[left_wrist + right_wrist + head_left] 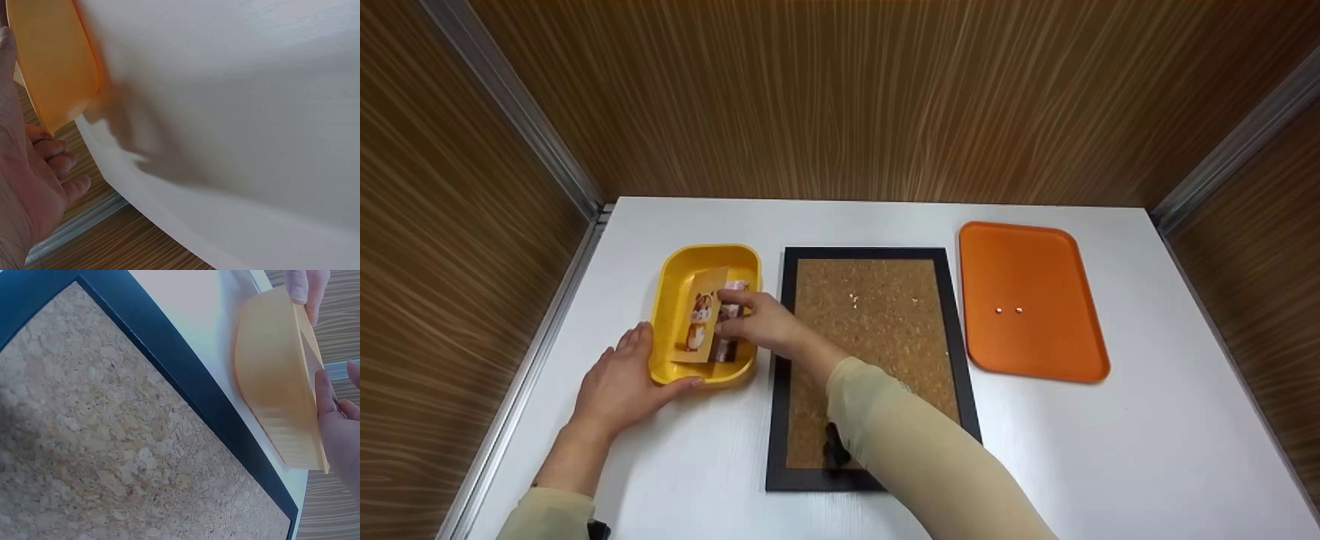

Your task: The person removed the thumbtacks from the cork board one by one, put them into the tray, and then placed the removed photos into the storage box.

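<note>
A yellow plastic container [662, 330] stands at the left of the table. My left hand [619, 386] holds its near left corner, the thumb along the near rim and the fingers against the left side. Inside, a tan picture card [701, 319] with a cartoon animal stands tilted. My right hand [765, 322] reaches over the right rim and pinches this card at its right edge. Another picture card [727, 350] lies partly hidden behind it and under the hand. In the right wrist view, the container wall [270, 377] hides most of the cards.
A cork board [877, 337] with a black frame lies mid-table under my right forearm, a few tiny pale pieces [853, 300] on it. To its right is an orange tray [1027, 262] with two small shiny pieces [1009, 310]. Wood-patterned panels [877, 97] enclose the table.
</note>
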`<state>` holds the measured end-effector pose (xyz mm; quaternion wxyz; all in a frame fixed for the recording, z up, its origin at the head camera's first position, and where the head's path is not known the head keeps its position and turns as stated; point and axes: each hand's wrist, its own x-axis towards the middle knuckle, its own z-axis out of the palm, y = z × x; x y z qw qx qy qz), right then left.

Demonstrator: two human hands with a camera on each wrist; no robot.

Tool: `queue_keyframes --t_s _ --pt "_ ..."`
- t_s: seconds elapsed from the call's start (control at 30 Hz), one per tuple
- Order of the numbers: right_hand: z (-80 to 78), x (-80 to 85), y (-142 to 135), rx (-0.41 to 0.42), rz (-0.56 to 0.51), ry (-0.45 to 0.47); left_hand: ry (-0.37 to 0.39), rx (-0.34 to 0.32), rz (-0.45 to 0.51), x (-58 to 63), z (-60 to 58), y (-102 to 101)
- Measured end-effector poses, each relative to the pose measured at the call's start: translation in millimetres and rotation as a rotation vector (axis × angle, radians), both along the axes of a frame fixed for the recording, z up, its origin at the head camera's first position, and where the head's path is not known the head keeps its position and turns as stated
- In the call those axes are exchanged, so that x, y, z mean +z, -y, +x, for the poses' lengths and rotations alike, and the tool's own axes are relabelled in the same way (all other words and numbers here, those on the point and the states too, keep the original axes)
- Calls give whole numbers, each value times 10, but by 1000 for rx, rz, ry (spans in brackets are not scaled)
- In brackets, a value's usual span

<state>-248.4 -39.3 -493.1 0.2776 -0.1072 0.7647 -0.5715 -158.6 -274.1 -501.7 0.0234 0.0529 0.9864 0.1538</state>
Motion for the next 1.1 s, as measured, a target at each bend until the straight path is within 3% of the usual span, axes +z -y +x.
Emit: queue_keyframes --t_s 0.4,0.67,1.1 --pt "9 -2 -18 1 8 23 27 5 0 -15 -13 -1" --pt "-5 29 -70 40 -67 -6 4 2 -1 -42 -29 26" --pt "-69 97 -314 28 -207 55 54 16 -16 -18 -68 75"
